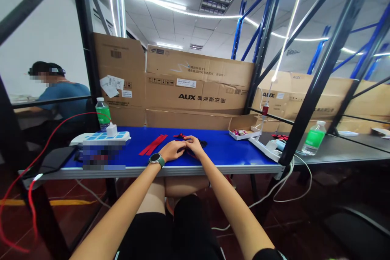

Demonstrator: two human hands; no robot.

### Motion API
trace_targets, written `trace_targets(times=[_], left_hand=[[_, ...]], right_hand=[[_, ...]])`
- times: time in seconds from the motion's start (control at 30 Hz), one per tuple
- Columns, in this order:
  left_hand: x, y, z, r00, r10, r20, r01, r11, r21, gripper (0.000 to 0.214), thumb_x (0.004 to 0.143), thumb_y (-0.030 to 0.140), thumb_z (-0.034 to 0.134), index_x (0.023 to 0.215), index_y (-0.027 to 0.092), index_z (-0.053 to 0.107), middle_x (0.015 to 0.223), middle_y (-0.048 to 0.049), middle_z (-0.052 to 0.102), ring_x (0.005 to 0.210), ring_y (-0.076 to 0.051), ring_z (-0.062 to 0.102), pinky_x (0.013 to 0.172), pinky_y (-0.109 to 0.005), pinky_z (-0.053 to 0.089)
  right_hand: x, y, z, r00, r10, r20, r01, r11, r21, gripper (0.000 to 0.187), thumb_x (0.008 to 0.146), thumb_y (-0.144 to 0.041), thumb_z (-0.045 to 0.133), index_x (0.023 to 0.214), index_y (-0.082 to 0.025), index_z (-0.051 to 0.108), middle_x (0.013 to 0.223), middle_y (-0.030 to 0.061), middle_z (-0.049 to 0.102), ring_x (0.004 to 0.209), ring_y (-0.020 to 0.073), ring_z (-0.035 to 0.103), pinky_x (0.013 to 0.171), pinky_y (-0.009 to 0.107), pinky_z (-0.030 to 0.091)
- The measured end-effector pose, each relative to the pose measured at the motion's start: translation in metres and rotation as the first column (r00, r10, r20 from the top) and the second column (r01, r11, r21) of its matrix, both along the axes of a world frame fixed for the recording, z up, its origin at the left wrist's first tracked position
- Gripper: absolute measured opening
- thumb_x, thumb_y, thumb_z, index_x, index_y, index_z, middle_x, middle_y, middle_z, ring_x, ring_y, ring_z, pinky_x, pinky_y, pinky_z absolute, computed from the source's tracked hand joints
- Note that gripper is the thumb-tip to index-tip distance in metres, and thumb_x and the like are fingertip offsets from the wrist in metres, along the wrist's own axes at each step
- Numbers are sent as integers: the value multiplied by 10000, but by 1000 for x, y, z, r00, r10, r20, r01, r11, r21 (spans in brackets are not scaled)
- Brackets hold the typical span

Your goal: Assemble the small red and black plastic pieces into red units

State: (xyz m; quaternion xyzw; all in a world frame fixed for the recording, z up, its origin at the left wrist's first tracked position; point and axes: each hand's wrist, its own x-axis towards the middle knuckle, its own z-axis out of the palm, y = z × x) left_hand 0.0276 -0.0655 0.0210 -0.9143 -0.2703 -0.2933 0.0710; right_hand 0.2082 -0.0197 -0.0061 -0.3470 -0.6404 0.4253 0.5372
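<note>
My left hand (pixel 172 151) and right hand (pixel 194 145) pressed together atop red-and-black bundle (pixel 202 144), pinch unclear | red strips (pixel 153 145) slant away, nearer left

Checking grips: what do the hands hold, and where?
The left hand and right hand cover a red-and-black bundle, so the place of any hold cannot be told.

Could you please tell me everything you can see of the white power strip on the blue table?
The white power strip is a long, flat plastic bar with a row of light-blue square panels, probably switches, along its top. It lies flat at the left end of the blue table. A white plug block stands in it, and a green-labelled water bottle stands just behind. A pixelated patch hides the area in front, so its near edge cannot be seen fully.
</note>
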Motion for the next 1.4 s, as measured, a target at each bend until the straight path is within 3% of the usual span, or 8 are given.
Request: trace_targets(times=[0.13, 0.4, 0.53, 0.73, 0.93, 1.1, 1.4], left_hand=[[0, 1, -2, 997, -12, 80, 20, 995, -97, 109, 881, 171, 526, 956, 207, 596, 904, -36, 695, 825, -193, 653, 753, -284, 468], [-1, 9, -5, 951, -11, 309, 80, 974, -213, 107, 906, 205, 515, 981, 214, 590, 918, -33, 697, 815, -177, 656, 772, -286, 491], [0, 8, -4, 950, -6, 312, 80, 972, -223, 110, 905, 194, 514, 963, 213, 606, 875, -28, 694, 785, -173, 646, 751, -280, 486], [-1, 9, -4, 940, 10, 341, 56, 981, -183, 102, 905, 190, 512, 957, 206, 599, 864, -27, 675, 780, -171, 635, 748, -283, 481], [0, 6, -3, 936, 15, 351, 68, 973, -222, 110, 889, 200, 529, 992, 205, 566, 868, -35, 671, 760, -174, 634, 737, -293, 502], [0, 3, -1, 932, 26, 362, 52, 977, -205, 85, 882, 196, 528, 963, 211, 546, 858, -35, 664, 772, -177, 639, 740, -292, 502], [-1, 6, -2, 946, 12, 325, 46, 984, -171, 134, 885, 182, 517, 980, 204, 609, 912, -47, 681, 821, -182, 639, 788, -306, 508]], right_hand=[[0, -3, 2, 999, 41, -22, -42, 998, -35, 387, 669, -317, 704, 1023, -168, 653, 662, -8, 675, 571, 130, 590, 588, 241, 459], [3, -6, 8, 994, -89, 59, 84, 992, 89, 225, 722, -289, 551, 857, -183, 696, 633, -12, 636, 568, 132, 570, 558, 230, 448], [3, -6, 8, 997, -68, 48, 66, 997, 30, 164, 723, -291, 520, 774, -188, 636, 582, -35, 583, 495, 110, 509, 516, 213, 415], [2, -9, 8, 999, 23, 39, -22, 1000, -9, 186, 685, -302, 598, 833, -191, 617, 555, -57, 550, 508, 107, 503, 538, 204, 401], [3, -8, 7, 993, -67, 100, 65, 998, 20, 163, 689, -301, 549, 745, -178, 640, 548, -39, 559, 521, 117, 514, 554, 215, 410], [4, -4, 7, 993, -35, 117, 32, 999, 27, 176, 691, -304, 564, 732, -169, 668, 567, -29, 575, 529, 116, 515, 554, 211, 404], [4, -3, 5, 969, -113, 220, 81, 986, 147, 169, 731, -298, 551, 643, -177, 629, 547, -43, 528, 534, 103, 464, 533, 195, 346]])
